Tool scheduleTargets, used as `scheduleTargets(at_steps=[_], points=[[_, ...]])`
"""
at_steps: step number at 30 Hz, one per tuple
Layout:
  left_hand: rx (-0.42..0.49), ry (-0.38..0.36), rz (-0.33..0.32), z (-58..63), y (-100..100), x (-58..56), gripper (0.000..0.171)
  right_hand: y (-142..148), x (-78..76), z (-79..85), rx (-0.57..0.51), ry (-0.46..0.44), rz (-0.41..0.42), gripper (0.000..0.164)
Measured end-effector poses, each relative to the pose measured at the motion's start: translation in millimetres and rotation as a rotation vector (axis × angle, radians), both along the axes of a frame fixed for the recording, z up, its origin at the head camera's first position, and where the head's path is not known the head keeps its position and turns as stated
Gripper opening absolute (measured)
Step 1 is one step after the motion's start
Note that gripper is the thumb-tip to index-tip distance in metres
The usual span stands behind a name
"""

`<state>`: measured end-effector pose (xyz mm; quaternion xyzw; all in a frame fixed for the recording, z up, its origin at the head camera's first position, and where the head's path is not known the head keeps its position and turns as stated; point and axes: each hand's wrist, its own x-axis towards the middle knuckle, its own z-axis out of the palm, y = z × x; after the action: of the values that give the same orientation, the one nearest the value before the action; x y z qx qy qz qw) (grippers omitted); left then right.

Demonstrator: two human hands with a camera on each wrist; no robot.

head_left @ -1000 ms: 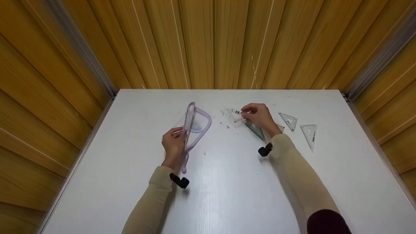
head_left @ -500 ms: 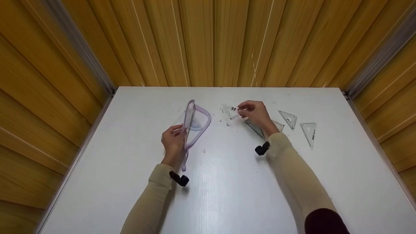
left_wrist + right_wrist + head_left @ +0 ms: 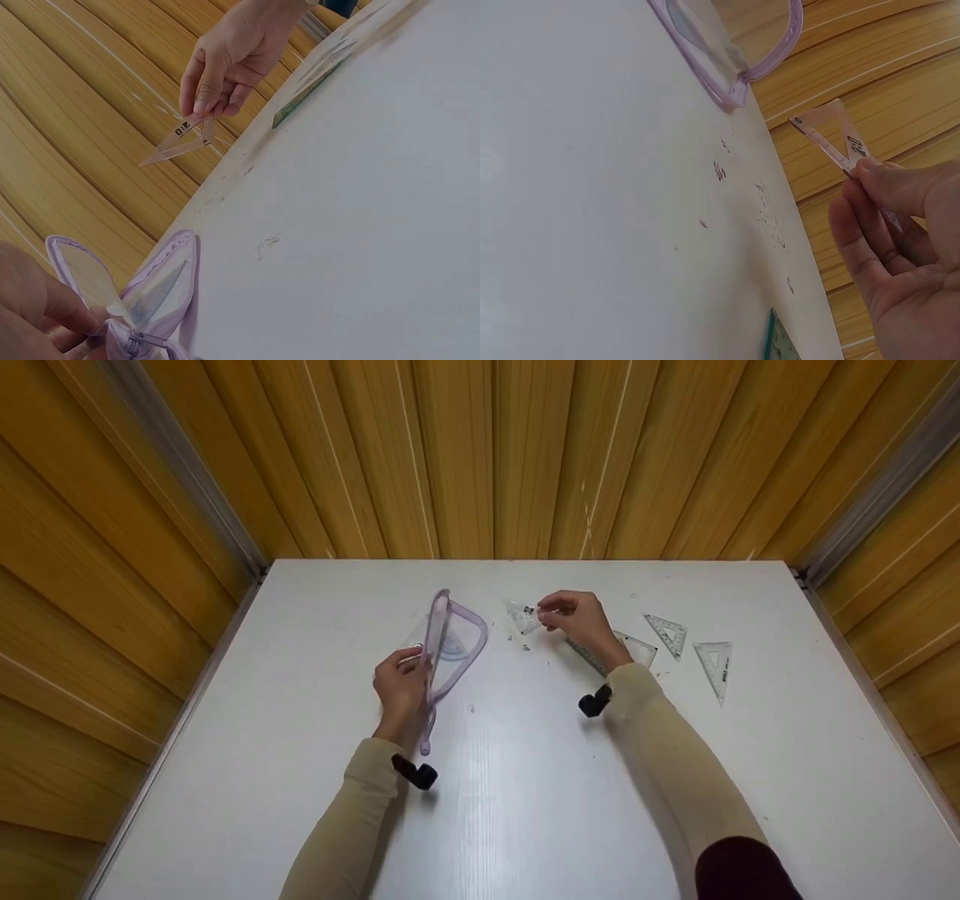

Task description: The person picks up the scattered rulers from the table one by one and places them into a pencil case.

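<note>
My left hand (image 3: 401, 686) grips the side of a clear zip pouch (image 3: 481, 641) with lilac trim. Its mouth gapes in the left wrist view, where the zip pull (image 3: 135, 345) shows near my fingers. Inside lies a clear piece with a bluish arc (image 3: 452, 650), seemingly a set square with a protractor scale. My right hand (image 3: 583, 622) pinches a small clear set square (image 3: 821, 142) between thumb and fingers, raised above the table to the right of the pouch. Below that hand lies a green-edged drawing piece (image 3: 637, 649), partly hidden by the wrist.
Two clear set squares, one upper (image 3: 679, 639) and one lower (image 3: 720, 675), lie to the right on the white table (image 3: 510, 795). Small dark marks or crumbs (image 3: 719, 171) dot the tabletop between the hands. Wood-patterned walls (image 3: 525, 457) stand behind and at both sides.
My right hand has moved left toward the pouch with the set square pinched in it. More of the green-edged piece shows now. My left hand and the pouch have stayed nearly still.
</note>
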<state>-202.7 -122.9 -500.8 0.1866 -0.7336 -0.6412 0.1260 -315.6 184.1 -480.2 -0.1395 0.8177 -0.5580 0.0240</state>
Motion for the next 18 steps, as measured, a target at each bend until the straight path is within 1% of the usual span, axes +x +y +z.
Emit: scheduleTargets(at_steps=[4,9,18], points=[[0.0,0.011,-0.001,1.6,1.4,0.3,0.021,-5.7,-0.4,1.6,0.004,0.001,-0.006,0.019],[0.027,0.016,0.002,2.0,3.9,1.2,0.021,-13.4,-0.6,0.9,-0.001,-0.034,-0.017,0.019],[0.033,-0.001,0.006,2.4,6.3,2.0,0.023,-25.8,-2.2,0.4,-0.01,-0.047,-0.014,0.017]])
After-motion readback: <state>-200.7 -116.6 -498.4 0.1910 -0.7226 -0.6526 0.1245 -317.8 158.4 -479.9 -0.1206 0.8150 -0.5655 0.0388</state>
